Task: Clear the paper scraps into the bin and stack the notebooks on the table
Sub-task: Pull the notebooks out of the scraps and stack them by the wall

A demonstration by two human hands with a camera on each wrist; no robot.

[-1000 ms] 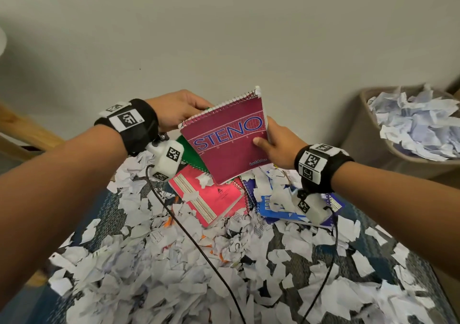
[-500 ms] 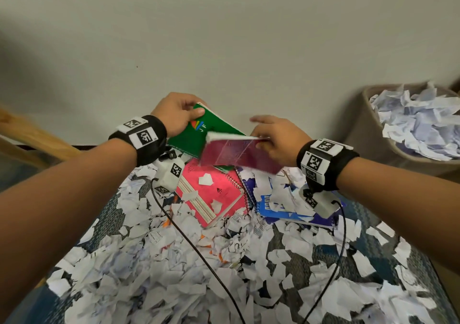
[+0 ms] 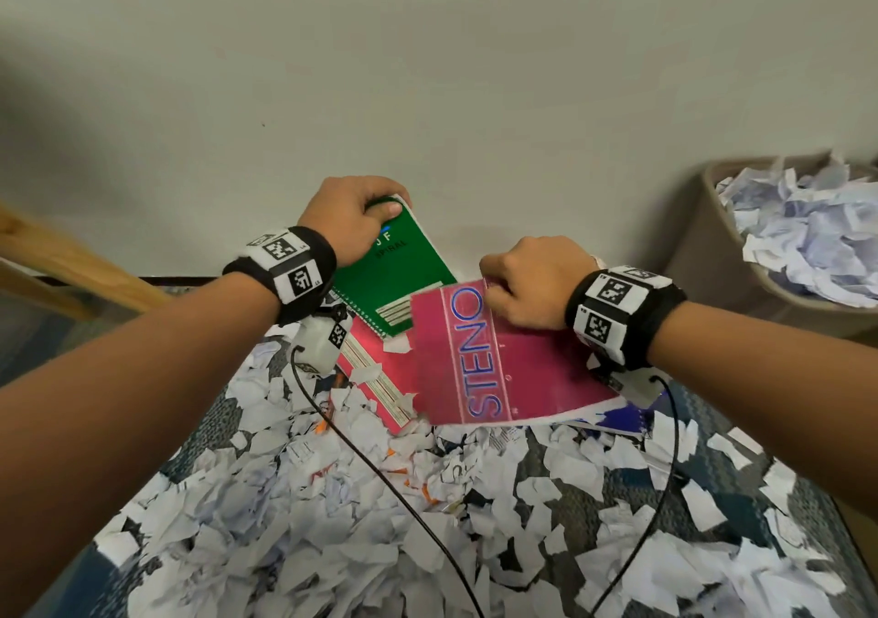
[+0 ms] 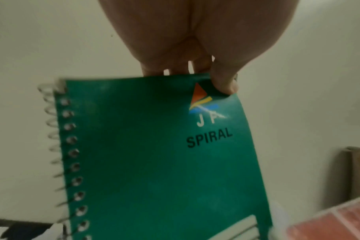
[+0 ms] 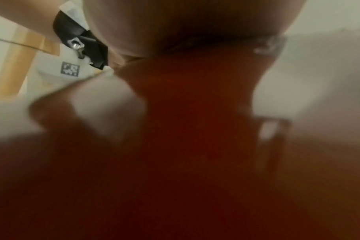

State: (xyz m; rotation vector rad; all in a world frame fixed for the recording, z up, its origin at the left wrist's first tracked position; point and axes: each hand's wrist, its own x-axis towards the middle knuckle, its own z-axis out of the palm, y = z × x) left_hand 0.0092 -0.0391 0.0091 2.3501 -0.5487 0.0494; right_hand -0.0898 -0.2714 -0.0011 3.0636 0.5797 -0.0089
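My left hand [image 3: 349,218] pinches the top corner of the green spiral notebook [image 3: 394,280], thumb on the cover, fingers behind; the left wrist view confirms it [image 4: 164,155]. My right hand [image 3: 527,282] is curled on the top edge of the magenta STENO notebook [image 3: 494,361], just right of the green one and overlapping its lower corner. Right wrist view too blurred to read. Under both hands lies a pink notebook [image 3: 380,380]; a blue one [image 3: 627,415] pokes out below my right wrist. Paper scraps [image 3: 332,498] cover the surface nearer me. Bin [image 3: 712,256], heaped with paper, stands right of my right hand.
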